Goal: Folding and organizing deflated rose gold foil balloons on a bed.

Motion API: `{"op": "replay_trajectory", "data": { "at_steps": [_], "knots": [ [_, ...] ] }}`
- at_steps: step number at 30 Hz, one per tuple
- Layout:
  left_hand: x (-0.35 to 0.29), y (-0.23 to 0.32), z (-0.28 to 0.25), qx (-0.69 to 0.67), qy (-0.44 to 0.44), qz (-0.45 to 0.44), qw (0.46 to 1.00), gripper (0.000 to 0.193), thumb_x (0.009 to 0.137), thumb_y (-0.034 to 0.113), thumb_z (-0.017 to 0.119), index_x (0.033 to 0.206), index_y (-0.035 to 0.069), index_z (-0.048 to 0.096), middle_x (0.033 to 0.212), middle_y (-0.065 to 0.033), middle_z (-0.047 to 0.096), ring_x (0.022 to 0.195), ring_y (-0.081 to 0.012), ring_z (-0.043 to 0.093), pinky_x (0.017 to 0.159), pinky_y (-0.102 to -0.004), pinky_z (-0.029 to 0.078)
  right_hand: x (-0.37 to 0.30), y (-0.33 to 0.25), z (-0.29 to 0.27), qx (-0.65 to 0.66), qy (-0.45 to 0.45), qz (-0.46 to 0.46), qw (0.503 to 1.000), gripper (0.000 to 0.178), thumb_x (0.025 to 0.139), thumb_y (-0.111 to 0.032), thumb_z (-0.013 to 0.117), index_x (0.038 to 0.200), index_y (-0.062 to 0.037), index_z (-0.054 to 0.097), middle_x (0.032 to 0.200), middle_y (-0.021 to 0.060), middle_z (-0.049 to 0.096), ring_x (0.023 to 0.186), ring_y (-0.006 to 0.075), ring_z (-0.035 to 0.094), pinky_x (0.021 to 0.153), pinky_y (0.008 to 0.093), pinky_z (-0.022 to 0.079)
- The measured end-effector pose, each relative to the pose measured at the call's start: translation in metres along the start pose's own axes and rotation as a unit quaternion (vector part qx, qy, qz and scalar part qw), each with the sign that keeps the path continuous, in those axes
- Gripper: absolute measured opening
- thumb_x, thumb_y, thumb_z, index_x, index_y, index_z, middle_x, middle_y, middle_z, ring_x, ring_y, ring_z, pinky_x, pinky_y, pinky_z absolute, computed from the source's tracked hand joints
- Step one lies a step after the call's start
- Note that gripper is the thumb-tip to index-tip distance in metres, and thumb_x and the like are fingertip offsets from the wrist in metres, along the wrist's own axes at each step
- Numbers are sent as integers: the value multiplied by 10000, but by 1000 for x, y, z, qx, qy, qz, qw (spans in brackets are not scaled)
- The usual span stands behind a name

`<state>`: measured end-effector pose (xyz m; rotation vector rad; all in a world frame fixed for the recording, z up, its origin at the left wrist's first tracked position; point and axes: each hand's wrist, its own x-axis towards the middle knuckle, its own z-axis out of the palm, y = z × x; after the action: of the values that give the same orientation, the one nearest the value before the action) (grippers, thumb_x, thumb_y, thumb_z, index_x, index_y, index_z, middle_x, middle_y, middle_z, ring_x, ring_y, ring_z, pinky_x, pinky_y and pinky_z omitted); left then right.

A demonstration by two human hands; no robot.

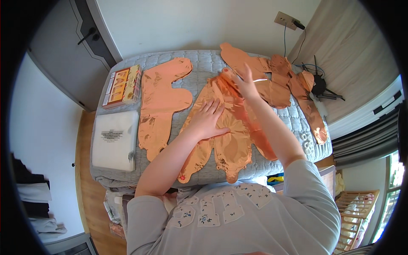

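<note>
The middle foil balloon is glossy, crinkled metallic film; the quilted bedspread, matt puckered cloth. At left, the cardboard box looks shiny; at far right, the panel shows smooth wood grain.

The person wears a loose, pale grey T-shirt with large whitish appliqué patches across the chest, scattered with small blue flowers. Short sleeves end near the elbows; the left hand and right hand are bare.

A wide fisheye at head height looks forward and down over the bed.
</note>
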<state>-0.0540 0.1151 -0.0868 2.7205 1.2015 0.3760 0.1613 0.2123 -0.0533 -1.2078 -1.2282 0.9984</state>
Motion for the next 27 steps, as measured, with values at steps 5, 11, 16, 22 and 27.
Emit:
{"op": "replay_trajectory", "data": {
  "at_steps": [5,11,16,22,27],
  "knots": [
    [0,0,2,7,-6,-5,1000,1058,862,747,621,1587,25,352,1660,-242,307,1556,-386,271,1278,-491,222,-1,2,0,73,-99,85,989,721,1046,-249,606,1626,-49,227,1553,167,467,1266,220,569,1079,364,446],
    [1,0,4,-1,-2,4,1000,1052,867,738,623,1589,27,344,1665,-243,295,1558,-385,265,1278,-491,220,-36,-25,-84,-301,-67,73,949,326,1007,-315,637,1171,-34,659,1050,122,705,960,263,701,826,399,536],
    [-4,-3,3,0,4,6,1000,1065,880,756,602,1607,34,315,1677,-234,274,1572,-366,240,1283,-490,208,-144,-54,-116,-614,-56,105,780,465,940,-432,693,1141,-14,658,1057,215,720,947,395,687,825,425,539],
    [-1,-4,6,-5,3,9,1000,1071,880,765,597,1611,37,311,1682,-229,267,1577,-361,226,1284,-491,199,-180,-73,-141,-506,-65,211,834,468,902,-417,741,1107,-2,670,962,151,724,911,320,717,812,432,548],
    [1,1,-1,-9,-10,-1,1000,1056,874,711,648,1616,43,304,1686,-218,263,1577,-367,219,1284,-491,194,-170,-71,-145,-247,-138,276,919,371,953,-257,704,1213,6,674,915,17,662,835,94,585,761,269,487]
  ]
}}
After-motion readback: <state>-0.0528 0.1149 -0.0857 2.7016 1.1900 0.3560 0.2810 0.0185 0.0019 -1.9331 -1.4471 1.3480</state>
